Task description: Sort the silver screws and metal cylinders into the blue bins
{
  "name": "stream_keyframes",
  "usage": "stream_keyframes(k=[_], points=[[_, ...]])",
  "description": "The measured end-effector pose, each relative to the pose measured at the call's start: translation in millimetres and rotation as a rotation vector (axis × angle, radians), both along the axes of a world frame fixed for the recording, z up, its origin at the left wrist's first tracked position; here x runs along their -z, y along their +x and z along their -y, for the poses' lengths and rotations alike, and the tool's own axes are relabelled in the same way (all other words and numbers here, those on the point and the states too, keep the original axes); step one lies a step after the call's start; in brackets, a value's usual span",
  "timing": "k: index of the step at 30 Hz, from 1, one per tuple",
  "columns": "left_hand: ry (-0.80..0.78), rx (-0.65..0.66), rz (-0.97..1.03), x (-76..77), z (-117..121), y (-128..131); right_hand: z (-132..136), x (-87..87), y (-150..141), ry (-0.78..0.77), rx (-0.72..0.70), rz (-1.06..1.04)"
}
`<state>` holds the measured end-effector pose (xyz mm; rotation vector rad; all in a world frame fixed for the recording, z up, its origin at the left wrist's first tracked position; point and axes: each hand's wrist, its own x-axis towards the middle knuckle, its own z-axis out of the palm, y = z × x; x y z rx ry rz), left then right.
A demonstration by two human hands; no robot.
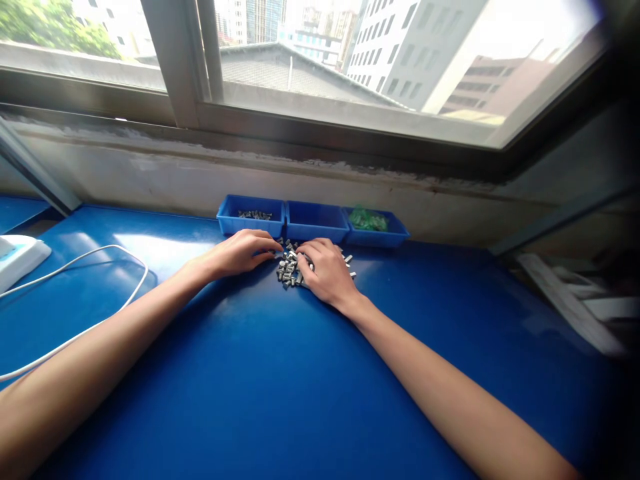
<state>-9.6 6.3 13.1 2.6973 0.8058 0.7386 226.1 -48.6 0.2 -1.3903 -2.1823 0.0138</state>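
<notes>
Your left hand (250, 252) reaches in at the left side of a loose pile of small metal pieces (289, 272), its fingers lightly bent and the thumb lying near the fingertips. You leave only a narrow gap there; whether a piece sits in it, I cannot tell. Your right hand (327, 270) is palm down over the right part of the pile, fingers curled and thumb pointing toward the left hand. It hides some of the pieces, so I cannot tell whether you grip any of them or just rest on them. A few pieces show beyond it, on the side toward the surface's right edge.

The pile lies on the blue surface (280, 373), close to its far edge and roughly midway between the two far corners. Just behind the pile, three blue bins stand side by side along that far edge. The left bin (230, 225) holds small metal parts (255, 215), the middle bin (317, 233) is behind your hands, and the right bin (375, 238) holds something green and crumpled (367, 219). Toward the surface's left edge, well apart from your hands, you have a white device (20, 263), partly out of view, and a white cable (140, 283) that loops back past your left forearm.
</notes>
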Motion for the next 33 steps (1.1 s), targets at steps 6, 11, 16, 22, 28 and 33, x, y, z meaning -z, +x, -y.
stream_keyframes(k=[6,11,16,22,28,33], points=[[-0.384,-0.086,0.353,-0.6,5,8,1,-2.3,-1,-0.001,-0.006,0.005],[-0.56,-0.087,0.463,-3.8,9,11,0,-0.7,0,0.003,-0.004,0.015],[-0.57,-0.181,0.538,-8.1,10,12,1,-2.2,0,-0.006,0.002,0.012],[-0.286,-0.398,0.734,-20.3,4,9,1,-2.0,-1,0.005,0.0,-0.004],[-0.116,-0.514,0.609,-29.7,-14,2,0,-1.3,1,0.002,-0.011,-0.008],[0.012,-0.497,0.488,-25.8,-15,8,0,-1.2,1,0.009,-0.011,-0.002]])
